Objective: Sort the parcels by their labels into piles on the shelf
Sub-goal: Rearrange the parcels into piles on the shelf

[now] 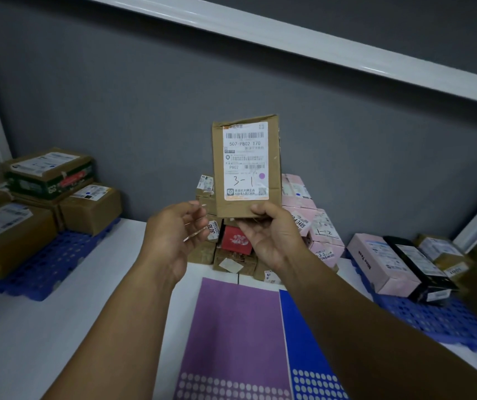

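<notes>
**Parcel (pixel 246 168), one.** Flat rectangular packet of brown cardboard, creased, with a ragged top edge. It was held upright in the air in front of the grey wall (pixel 116 96), above the middle pile on the shelf (pixel 43 327). Its front carried one white printed label (pixel 246 161) with barcodes, the code "507-P802 T70", a handwritten "3-1" and one round purple sticker (pixel 262 176).

**Right hand (pixel 269 235).** It gripped the parcel's lower edge, thumb on the front and fingers behind.

**Left hand (pixel 176 235).** Fingers loosely curled and holding nothing, just beside the parcel's lower left corner; contact could not be told.

**Middle pile (pixel 202 252).** Small boxes stacked against the wall behind the hands: brown cardboard ones, one red box (pixel 235 241) and several pale pink boxes (pixel 318 226) on the right side. They were partly hidden, so no count was taken.

**Sheets, two.** One purple sheet (pixel 231 327) and one blue sheet (pixel 300 336) lay flat and side by side on the white shelf below the arms. Each was matt, with rows of pale dots at the near end.

**Pallets, two.** Both were blue plastic with a grid surface. The left pallet (pixel 43 267) held at least four brown cardboard boxes with white labels; the top one (pixel 49 171) had dark green printed sides. The right pallet (pixel 433 316) held three long boxes: one pink (pixel 384 261), one black (pixel 422 267) and one brown (pixel 445 255).
</notes>
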